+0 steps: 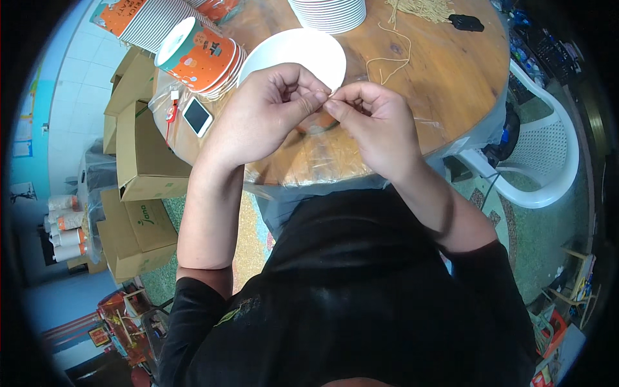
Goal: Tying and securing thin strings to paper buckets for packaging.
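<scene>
Both my hands meet fingertip to fingertip at the near right rim of a white paper bucket (293, 57), whose pale round face is turned up. My left hand (277, 109) is closed, thumb and forefinger pinched together. Against it, my right hand (377, 122) pinches too. A small pale bit of string (334, 91) shows between the fingertips; most of it is hidden by the fingers. Just right of the bucket a loose cream string (407, 59) lies curled on the wooden table (451, 84).
Stacked orange-and-teal paper buckets (203, 57) lie at the left, beside a phone (197, 117) and a red cable (171, 111). White stacked buckets (329, 14) and a string bundle (422, 8) are at the back. Cardboard boxes (145, 155) stand left; a white plastic chair (554, 161) stands right.
</scene>
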A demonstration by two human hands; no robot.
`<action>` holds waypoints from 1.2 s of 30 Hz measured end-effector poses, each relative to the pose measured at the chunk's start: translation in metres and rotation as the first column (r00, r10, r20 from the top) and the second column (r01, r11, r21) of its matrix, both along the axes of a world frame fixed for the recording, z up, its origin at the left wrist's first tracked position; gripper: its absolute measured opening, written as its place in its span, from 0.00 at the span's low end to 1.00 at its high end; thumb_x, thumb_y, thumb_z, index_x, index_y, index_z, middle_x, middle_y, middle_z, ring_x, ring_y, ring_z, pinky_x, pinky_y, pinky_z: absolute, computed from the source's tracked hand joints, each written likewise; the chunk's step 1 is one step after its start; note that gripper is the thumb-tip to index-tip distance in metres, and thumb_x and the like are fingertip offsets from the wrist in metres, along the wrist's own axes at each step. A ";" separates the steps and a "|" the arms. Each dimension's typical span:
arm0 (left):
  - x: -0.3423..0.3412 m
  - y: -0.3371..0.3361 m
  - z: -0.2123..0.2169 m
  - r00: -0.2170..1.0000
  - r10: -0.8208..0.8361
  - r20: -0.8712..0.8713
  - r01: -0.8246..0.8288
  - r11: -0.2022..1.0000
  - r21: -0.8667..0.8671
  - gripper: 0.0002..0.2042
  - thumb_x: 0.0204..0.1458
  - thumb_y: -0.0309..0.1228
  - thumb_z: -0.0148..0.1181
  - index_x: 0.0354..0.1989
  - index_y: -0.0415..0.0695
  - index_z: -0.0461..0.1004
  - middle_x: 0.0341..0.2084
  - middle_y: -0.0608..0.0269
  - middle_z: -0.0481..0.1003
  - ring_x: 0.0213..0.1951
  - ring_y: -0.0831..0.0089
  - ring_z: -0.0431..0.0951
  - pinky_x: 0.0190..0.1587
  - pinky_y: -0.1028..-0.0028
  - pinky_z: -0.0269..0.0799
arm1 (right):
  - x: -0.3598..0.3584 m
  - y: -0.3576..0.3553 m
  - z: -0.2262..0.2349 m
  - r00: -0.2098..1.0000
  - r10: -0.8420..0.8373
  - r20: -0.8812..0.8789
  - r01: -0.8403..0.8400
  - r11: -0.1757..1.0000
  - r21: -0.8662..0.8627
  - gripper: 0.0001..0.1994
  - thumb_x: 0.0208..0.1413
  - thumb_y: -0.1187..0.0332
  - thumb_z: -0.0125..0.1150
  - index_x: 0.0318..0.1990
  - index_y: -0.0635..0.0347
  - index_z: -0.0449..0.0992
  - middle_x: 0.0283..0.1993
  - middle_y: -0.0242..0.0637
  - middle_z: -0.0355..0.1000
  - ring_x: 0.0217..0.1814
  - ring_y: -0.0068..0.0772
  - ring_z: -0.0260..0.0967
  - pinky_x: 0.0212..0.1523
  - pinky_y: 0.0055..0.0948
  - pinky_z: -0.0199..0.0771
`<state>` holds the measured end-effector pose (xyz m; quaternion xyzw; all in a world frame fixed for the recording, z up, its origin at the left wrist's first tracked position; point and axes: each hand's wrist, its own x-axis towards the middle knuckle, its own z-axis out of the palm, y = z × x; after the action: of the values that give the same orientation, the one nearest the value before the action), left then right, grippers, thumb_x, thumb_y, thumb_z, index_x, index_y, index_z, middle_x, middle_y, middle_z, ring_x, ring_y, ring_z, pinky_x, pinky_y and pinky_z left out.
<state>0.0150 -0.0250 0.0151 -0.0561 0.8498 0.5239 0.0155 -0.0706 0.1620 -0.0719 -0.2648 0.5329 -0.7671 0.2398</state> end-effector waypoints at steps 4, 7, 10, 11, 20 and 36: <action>-0.001 0.001 -0.002 0.999 0.020 -0.038 -0.020 1.000 -0.023 0.07 0.74 0.28 0.63 0.51 0.37 0.81 0.43 0.66 0.85 0.44 0.80 0.84 0.48 0.77 0.82 | -0.001 -0.003 -0.013 0.942 -0.217 -0.257 0.202 0.976 -0.083 0.11 0.65 0.77 0.76 0.51 0.68 0.82 0.39 0.33 0.83 0.40 0.16 0.80 0.41 0.21 0.82; -0.001 0.003 -0.004 0.998 0.019 -0.053 -0.017 0.999 0.043 0.06 0.75 0.28 0.64 0.50 0.38 0.81 0.43 0.67 0.85 0.44 0.81 0.84 0.47 0.78 0.81 | -0.001 -0.002 -0.011 0.911 -0.270 -0.311 0.217 0.956 -0.195 0.16 0.65 0.80 0.76 0.57 0.70 0.78 0.40 0.35 0.84 0.42 0.19 0.83 0.41 0.21 0.85; -0.001 0.003 -0.003 0.999 0.020 -0.051 -0.017 0.998 0.058 0.06 0.74 0.28 0.64 0.50 0.38 0.80 0.43 0.67 0.84 0.44 0.81 0.84 0.48 0.78 0.82 | -0.001 -0.009 -0.005 0.961 -0.178 -0.210 0.135 0.970 -0.203 0.17 0.66 0.81 0.73 0.60 0.71 0.77 0.42 0.39 0.85 0.44 0.23 0.86 0.44 0.22 0.89; -0.001 0.003 -0.003 0.999 0.019 -0.050 -0.016 0.998 0.058 0.06 0.74 0.28 0.64 0.50 0.38 0.80 0.43 0.67 0.84 0.44 0.81 0.84 0.48 0.78 0.82 | -0.002 -0.010 -0.003 0.978 -0.150 -0.143 0.115 0.967 -0.229 0.16 0.67 0.82 0.72 0.60 0.71 0.78 0.44 0.42 0.86 0.46 0.25 0.87 0.46 0.24 0.91; -0.002 -0.005 -0.014 0.985 -0.006 -0.170 0.045 0.974 0.223 0.06 0.73 0.23 0.62 0.53 0.37 0.76 0.45 0.66 0.81 0.46 0.81 0.83 0.51 0.77 0.83 | 0.000 -0.012 0.000 0.983 -0.138 -0.121 0.120 0.983 -0.142 0.10 0.70 0.79 0.70 0.55 0.71 0.84 0.46 0.41 0.87 0.46 0.25 0.87 0.50 0.24 0.90; -0.004 0.000 -0.004 0.989 0.108 -0.101 -0.087 0.977 0.195 0.06 0.72 0.23 0.62 0.52 0.39 0.79 0.38 0.71 0.81 0.39 0.85 0.77 0.43 0.79 0.72 | -0.002 -0.003 0.009 0.934 -0.090 -0.345 0.105 0.994 0.025 0.05 0.69 0.77 0.70 0.48 0.62 0.89 0.40 0.34 0.84 0.42 0.24 0.84 0.42 0.25 0.84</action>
<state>0.0109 -0.0255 0.0109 -0.0667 0.7916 0.6052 -0.0524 -0.0728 0.1587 -0.0626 -0.3625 0.5953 -0.7085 0.1105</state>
